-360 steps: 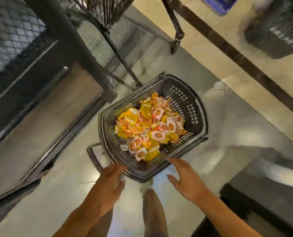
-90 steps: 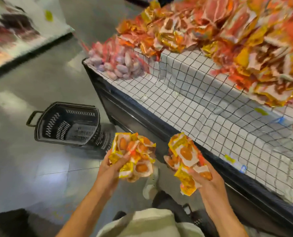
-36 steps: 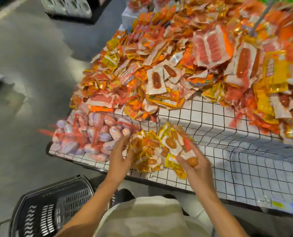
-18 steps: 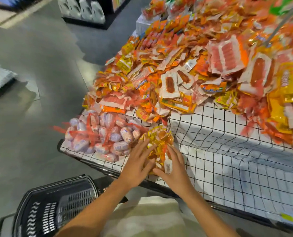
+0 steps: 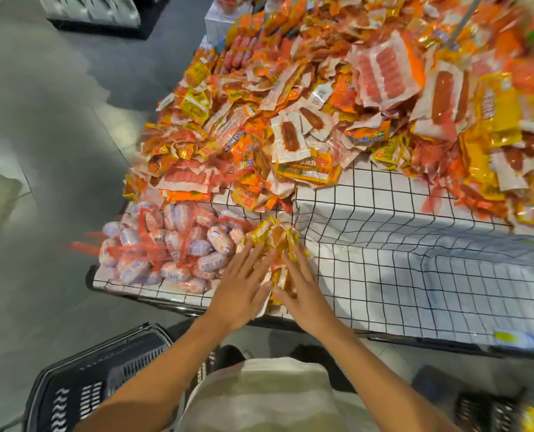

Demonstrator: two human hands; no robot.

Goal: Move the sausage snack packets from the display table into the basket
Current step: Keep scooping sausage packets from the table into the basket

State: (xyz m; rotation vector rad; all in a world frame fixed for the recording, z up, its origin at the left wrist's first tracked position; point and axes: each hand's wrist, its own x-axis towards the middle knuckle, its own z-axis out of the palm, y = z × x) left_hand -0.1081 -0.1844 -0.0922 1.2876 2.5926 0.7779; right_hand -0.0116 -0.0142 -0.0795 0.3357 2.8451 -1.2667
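Head view – L hand: left hand (image 5: 239, 294) lies flat, fingers straight and spread, palm down on a small heap of yellow snack packets (image 5: 273, 241); nothing gripped, just pressing.
Head view – R hand: right hand (image 5: 306, 294) same pose, fingers straight, palm down on the right side of that heap; thumb nearly meets the L thumb over the packets.
Head view – packets: yellow wrappers w/ orange-brown sausage pieces showing thru; heap sits on the display table (image 5: 415, 275) near its front edge, mostly hidden under both hands, top of heap pokes out past the fingertips.
Head view – table: white cloth w/ black grid pattern, dark frame along the front. Right part of the cloth sags into a dip.
Head view – netted sausages: pile of pale sausages in red netting (image 5: 166, 247) just left of the heap, touching it, at the table's front-left corner.
Head view – big pile: orange/yellow/white sausage packs (image 5: 321, 104) heaped across the back of the table, behind the hands; far right side blurred.
Head view – basket: black plastic basket (image 5: 97, 378) on the floor, lower left, below the L forearm, beside the person's legs; inside mostly hidden, contents unclear.
Head view – 2nd container: dark slotted one (image 5: 490, 410) at lower right, partly cut off, something yellow in it; blurred.
Head view – floor: grey, glossy.
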